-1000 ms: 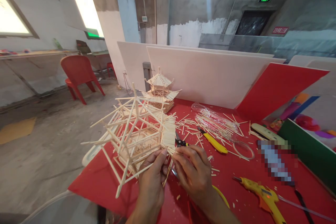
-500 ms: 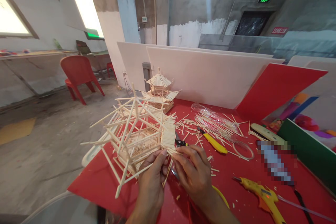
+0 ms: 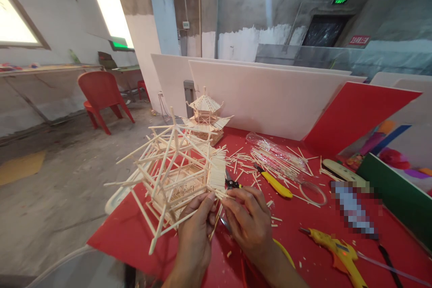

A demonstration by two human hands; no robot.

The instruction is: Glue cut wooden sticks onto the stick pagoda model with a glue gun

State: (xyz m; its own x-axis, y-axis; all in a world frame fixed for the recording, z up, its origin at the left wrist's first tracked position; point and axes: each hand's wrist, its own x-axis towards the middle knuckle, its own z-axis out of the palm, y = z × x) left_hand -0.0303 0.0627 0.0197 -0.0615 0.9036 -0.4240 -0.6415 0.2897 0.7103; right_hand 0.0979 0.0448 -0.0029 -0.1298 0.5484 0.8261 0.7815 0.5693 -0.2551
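A pavilion model made of thin wooden sticks (image 3: 175, 166) stands at the table's left, its roof frame partly covered by a row of close-set sticks (image 3: 216, 168). My left hand (image 3: 199, 220) is closed at its near right corner, thumb and fingers pinching the frame there. My right hand (image 3: 251, 218) is closed just beside it, fingertips pinching a short wooden stick (image 3: 222, 193) against the same corner. The fingers cover part of this joint, so the exact contact is hidden. Black-jawed pliers (image 3: 232, 183) lie partly behind my right hand.
A finished pagoda model (image 3: 204, 114) stands behind. Loose sticks in a clear bag (image 3: 278, 155), a yellow-handled cutter (image 3: 276, 183), a roll of clear tape (image 3: 313, 193) and a yellow glue gun (image 3: 334, 249) lie on the red table (image 3: 286, 220). White boards (image 3: 270, 99) rise along the back.
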